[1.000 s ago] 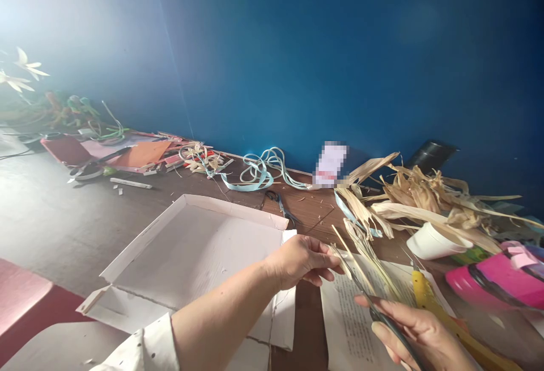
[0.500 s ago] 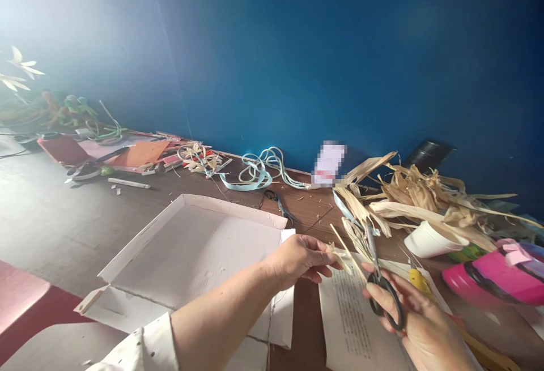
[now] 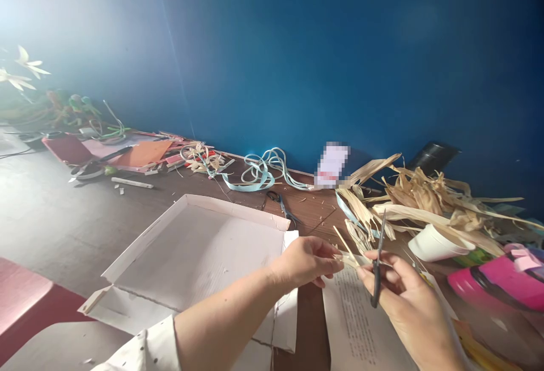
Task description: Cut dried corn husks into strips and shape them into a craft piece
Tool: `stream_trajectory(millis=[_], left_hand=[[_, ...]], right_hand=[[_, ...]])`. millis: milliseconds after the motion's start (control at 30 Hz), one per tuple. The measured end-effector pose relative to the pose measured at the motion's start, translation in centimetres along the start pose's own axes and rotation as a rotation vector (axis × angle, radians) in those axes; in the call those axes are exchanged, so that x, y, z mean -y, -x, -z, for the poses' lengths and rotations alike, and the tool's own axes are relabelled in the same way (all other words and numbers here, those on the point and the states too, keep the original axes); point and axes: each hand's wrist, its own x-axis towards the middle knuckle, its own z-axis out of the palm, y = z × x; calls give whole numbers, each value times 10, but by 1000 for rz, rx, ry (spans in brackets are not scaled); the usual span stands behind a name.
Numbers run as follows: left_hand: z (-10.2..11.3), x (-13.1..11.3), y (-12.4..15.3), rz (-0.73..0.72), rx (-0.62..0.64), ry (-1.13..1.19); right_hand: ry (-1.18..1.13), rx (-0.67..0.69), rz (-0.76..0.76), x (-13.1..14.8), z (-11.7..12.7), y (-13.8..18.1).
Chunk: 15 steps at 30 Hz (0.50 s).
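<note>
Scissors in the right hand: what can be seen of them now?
The scissors have slender, grey, metallic-looking blades and a black handle, perhaps plastic. They are seen nearly edge-on, so whether the blades are open cannot be told, and the handle's loops do not show clearly. The right hand holds them by the handle, tips pointing up in the picture, toward the dried husks; whether the tips touch any is unclear. The handle appears above the printed sheet.
</note>
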Motion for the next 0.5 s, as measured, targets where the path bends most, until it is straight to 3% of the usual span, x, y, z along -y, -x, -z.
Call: stream_trajectory(millis=[333, 400, 500], left_hand=[[3, 2, 0, 19, -45, -385], [8, -4, -1, -48, -152, -411], [20, -17, -2, -228, -483, -204]], right_hand=[[244, 28, 46, 11, 6, 5], [355, 56, 48, 5, 11, 7], [556, 107, 99, -10, 11, 17]])
